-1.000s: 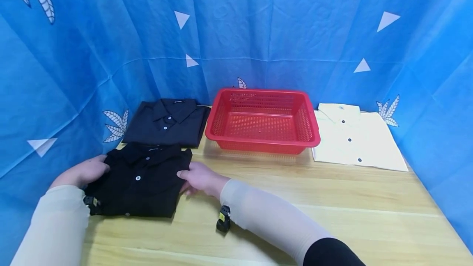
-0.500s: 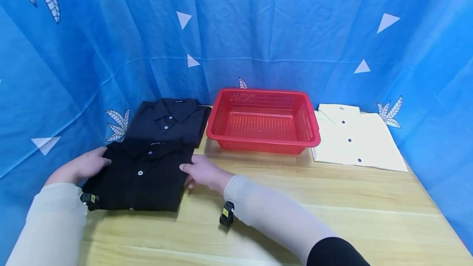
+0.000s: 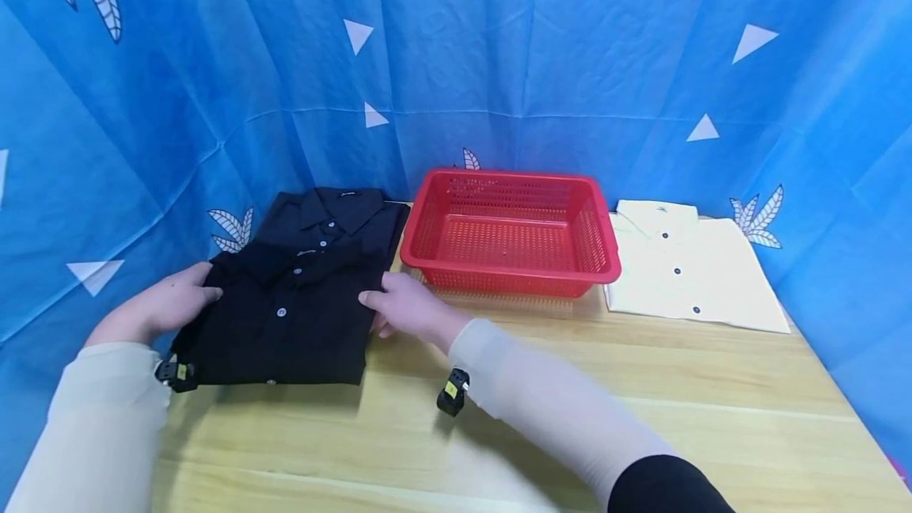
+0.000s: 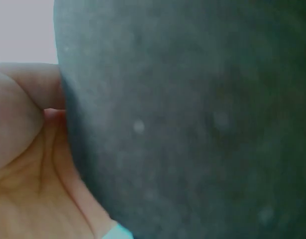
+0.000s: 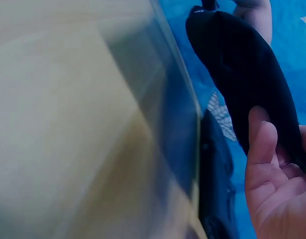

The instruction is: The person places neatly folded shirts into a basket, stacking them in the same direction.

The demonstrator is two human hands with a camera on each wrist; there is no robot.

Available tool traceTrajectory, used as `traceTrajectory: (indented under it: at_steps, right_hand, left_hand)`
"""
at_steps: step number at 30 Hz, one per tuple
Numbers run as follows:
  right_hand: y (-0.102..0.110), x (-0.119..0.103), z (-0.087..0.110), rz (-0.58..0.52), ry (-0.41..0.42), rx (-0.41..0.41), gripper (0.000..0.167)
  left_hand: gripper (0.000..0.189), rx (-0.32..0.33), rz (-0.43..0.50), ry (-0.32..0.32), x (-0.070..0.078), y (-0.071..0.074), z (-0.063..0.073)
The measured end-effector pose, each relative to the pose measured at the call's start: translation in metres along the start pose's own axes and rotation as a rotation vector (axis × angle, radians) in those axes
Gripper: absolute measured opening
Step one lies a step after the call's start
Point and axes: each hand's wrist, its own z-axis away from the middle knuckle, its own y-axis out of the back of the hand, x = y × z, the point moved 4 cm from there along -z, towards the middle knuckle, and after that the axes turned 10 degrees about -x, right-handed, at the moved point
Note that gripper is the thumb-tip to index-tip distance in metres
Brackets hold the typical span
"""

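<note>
A folded black button-up shirt [image 3: 313, 347] hangs between both hands, tilted and raised over the table, its front hem casting a shadow. My left hand [image 3: 178, 303] grips its left side, thumb on top. On the opposite side my right hand [image 3: 413, 307] pinches the edge, with the thumb above and fingers underneath. Dark cloth fills most of the left wrist view, beside the left palm [image 4: 23, 199]. In the right wrist view, the shirt [image 5: 252, 69] shows edge-on above the right palm [image 5: 287, 209]. Behind it lies another folded dark shirt [image 3: 292, 220], partly covered by the held one.
A red perforated basket [image 3: 513, 272] stands at the back middle, with nothing in it. To its right lies a folded white shirt [image 3: 712, 267] with dark buttons. Blue curtain [image 3: 570, 62] surrounds the wooden table [image 3: 641, 402] at the back and sides.
Both hands have lifted the black shirt and carried it away from the front edge and slightly right. It now overlaps more of the dark shirt behind.
</note>
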Motion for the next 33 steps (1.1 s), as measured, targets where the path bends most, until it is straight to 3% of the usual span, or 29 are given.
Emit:
traceTrajectory:
  at_steps: [7, 14, 25, 33]
  right_hand:
    - [0.02, -0.016, 0.008, 0.07, 0.022, -0.001, 0.023]
    - [0.042, -0.031, 0.016, 0.186, 0.018, 0.055, 0.028]
    - [0.08, -0.033, 0.032, 0.105, 0.054, 0.075, 0.018]
    - [0.114, -0.027, 0.051, 0.089, 0.1, 0.148, 0.017]
  left_hand:
    - [0.066, 0.03, -0.043, -0.017, 0.024, 0.008, 0.002]
    - [0.068, 0.061, -0.105, -0.045, 0.046, 0.015, -0.004]
    - [0.07, 0.064, -0.107, -0.081, 0.09, 0.011, -0.024]
    - [0.069, 0.159, -0.093, -0.154, 0.123, 0.011, -0.036]
